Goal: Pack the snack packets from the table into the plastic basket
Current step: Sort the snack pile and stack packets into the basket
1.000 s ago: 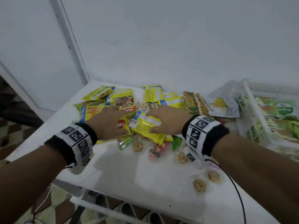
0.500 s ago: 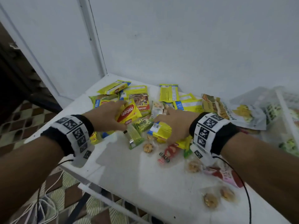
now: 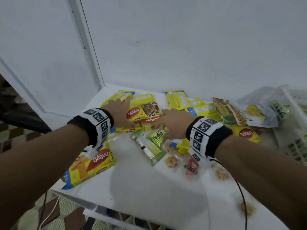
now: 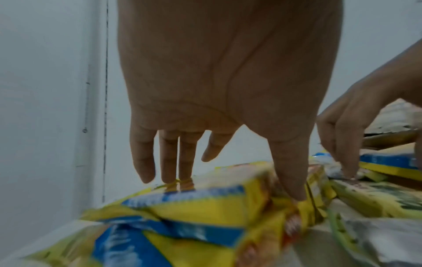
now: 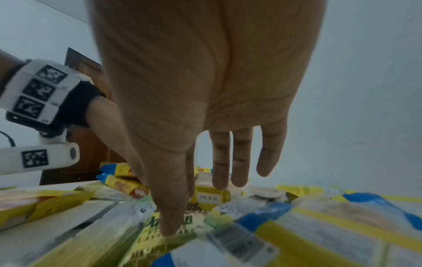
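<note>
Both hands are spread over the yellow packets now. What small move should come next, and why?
Probably close both hands inward to gather the pile. The left hand and right hand lie with straight fingers on the yellow packets, holding nothing yet, and the plastic basket waits at the right edge of the table.

Plastic basket [image 3: 289, 113] cut off by the right edge of the head view, its contents smeared into green blur. Left hand [image 3: 118, 112] fingertips hidden behind the yellow packets [image 3: 132, 113] in that view; contact between thumb and wrapper in the left wrist view too blurred to settle. Right hand [image 3: 172, 123] fingers masked by its own back from above. Print on the near packets [image 5: 297, 225] in the right wrist view streaked beyond reading. Table [image 3: 149, 188] front corner cropped by the lower edge.
</note>
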The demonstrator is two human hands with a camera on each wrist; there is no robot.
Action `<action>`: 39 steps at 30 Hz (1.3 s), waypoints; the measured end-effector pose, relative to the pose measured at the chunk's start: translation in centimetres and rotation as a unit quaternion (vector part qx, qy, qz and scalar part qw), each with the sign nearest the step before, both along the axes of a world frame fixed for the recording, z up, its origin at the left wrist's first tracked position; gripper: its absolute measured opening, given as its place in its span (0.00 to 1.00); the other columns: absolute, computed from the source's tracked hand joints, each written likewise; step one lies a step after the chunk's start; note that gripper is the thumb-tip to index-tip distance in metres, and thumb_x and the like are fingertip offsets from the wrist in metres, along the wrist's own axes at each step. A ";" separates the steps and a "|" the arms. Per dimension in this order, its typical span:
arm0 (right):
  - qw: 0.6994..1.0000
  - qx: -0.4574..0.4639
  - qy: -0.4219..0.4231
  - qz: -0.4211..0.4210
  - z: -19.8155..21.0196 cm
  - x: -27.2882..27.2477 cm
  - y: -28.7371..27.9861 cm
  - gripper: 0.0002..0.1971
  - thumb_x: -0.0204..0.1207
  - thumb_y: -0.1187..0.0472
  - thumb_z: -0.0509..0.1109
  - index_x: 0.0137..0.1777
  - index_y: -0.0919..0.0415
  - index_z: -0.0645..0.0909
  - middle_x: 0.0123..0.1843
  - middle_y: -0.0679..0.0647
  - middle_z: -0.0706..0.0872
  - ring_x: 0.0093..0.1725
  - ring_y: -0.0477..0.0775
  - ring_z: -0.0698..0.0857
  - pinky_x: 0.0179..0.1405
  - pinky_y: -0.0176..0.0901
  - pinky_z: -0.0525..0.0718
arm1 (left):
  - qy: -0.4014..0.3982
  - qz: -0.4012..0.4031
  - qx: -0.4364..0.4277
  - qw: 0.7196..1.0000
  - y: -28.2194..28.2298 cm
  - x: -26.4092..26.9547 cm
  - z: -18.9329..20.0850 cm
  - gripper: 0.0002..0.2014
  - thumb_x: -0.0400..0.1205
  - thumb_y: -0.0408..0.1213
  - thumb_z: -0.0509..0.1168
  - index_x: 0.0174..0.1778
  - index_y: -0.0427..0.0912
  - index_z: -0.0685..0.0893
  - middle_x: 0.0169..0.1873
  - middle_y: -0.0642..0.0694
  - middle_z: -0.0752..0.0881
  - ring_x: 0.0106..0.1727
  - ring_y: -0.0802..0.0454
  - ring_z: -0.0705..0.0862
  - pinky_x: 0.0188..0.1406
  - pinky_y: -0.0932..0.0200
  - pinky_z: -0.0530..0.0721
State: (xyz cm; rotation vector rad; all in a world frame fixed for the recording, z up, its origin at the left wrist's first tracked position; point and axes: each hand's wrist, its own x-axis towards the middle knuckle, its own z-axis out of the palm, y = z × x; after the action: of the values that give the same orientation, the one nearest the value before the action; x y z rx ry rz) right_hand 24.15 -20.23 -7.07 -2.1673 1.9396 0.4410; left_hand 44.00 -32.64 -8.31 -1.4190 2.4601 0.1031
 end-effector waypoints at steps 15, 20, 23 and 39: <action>0.997 -0.030 -0.037 -0.054 -2.4 0.6 0.4 0.25 0.75 0.49 0.78 0.72 0.41 0.79 0.63 0.46 0.79 0.64 0.53 0.79 0.52 0.46 0.78 | -0.176 -0.225 0.100 0.953 6.8 8.0 0.0 0.34 0.73 0.64 0.75 0.65 0.51 0.68 0.61 0.50 0.75 0.55 0.49 0.79 0.52 0.52 0.81; 0.998 -0.030 -0.024 -0.059 -2.5 1.2 0.1 0.23 0.75 0.50 0.77 0.71 0.41 0.79 0.65 0.45 0.82 0.59 0.49 0.78 0.52 0.45 0.79 | -0.100 -0.211 0.081 0.969 6.7 7.8 -0.8 0.26 0.80 0.58 0.71 0.64 0.49 0.70 0.60 0.48 0.75 0.57 0.47 0.80 0.52 0.51 0.80; 0.997 -0.029 -0.022 -0.063 -2.4 1.3 -0.1 0.23 0.75 0.49 0.78 0.70 0.40 0.79 0.67 0.44 0.83 0.63 0.50 0.82 0.53 0.44 0.81 | -0.033 -0.199 0.079 0.976 6.5 6.7 -1.0 0.24 0.80 0.56 0.72 0.64 0.48 0.73 0.59 0.48 0.77 0.55 0.47 0.80 0.52 0.50 0.82; 0.993 -0.066 -0.048 -0.087 -1.7 1.7 1.9 0.25 0.75 0.50 0.75 0.73 0.40 0.78 0.66 0.49 0.77 0.66 0.54 0.77 0.60 0.53 0.82 | 0.012 -0.383 -0.010 0.924 8.0 -0.2 -1.5 0.14 0.85 0.40 0.68 0.67 0.45 0.81 0.59 0.45 0.84 0.61 0.42 0.83 0.53 0.47 0.83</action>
State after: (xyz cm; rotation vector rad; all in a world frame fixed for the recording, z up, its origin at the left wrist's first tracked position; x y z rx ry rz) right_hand 25.89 -18.34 -8.76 -2.0284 2.1345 0.1800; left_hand 43.84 -24.66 -9.83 -0.3753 2.8417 -0.0783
